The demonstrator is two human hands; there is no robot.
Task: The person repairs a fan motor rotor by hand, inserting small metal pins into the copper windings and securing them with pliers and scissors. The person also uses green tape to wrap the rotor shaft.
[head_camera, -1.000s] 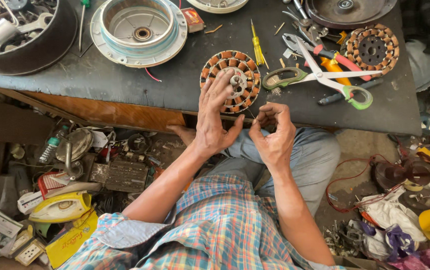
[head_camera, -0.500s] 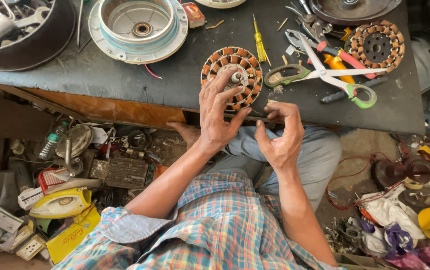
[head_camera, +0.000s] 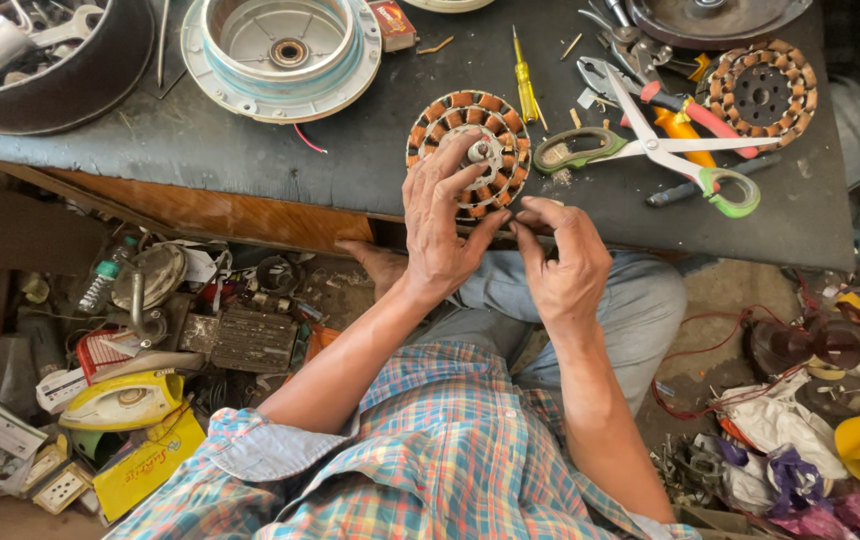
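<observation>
Fingers of my left hand (head_camera: 440, 225) spread over the copper-wound stator (head_camera: 470, 150), pressing it flat near the front edge of the dark workbench (head_camera: 250, 150). My right hand (head_camera: 565, 265) pinches at its lower rim, fingertips closed together. Just beyond lie a yellow screwdriver (head_camera: 526, 85) and green-handled scissors (head_camera: 650, 150); a round motor housing (head_camera: 285, 50) sits farther left.
</observation>
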